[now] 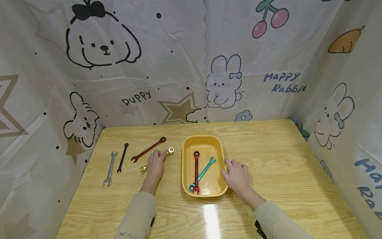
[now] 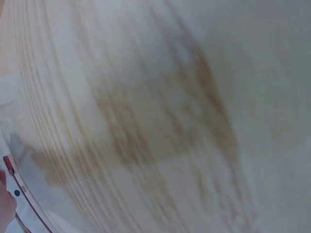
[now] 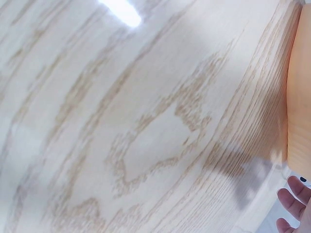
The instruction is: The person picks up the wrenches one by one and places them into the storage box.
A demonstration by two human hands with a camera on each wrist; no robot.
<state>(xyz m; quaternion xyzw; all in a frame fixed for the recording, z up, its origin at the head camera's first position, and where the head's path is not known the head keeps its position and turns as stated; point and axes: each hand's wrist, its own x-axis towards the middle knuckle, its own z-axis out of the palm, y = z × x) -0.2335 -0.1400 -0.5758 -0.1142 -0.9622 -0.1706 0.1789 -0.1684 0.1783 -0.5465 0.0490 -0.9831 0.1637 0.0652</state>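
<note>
3 sides (far, left, right) of cartoon-print cloth (image 1: 179, 76) round a wood-grain surface (image 1: 262, 142), w/ glare (image 1: 211, 220) on its near part. L hand (image 1: 155, 166) pinches the gold wrench (image 1: 144, 168) left of the yellow bin (image 1: 203, 140); R hand (image 1: 237, 174), fingers loosely spread, touches its right rim.

On the white cartoon-print cloth (image 1: 179, 36) behind the bench (image 1: 268, 139), black lettering (image 1: 136, 98) reads "PUPPY" below a dog drawing, and blue lettering (image 1: 285, 82) to the right of a rabbit drawing reads "Happy Rabbit" over two lines. On the cloth's right-hand side, larger blue lettering (image 1: 369, 186) shows "Ha" above "Ra", both cut off by the picture's edge. Dark marks on the left sleeve (image 1: 135, 212) are too small to read.
</note>
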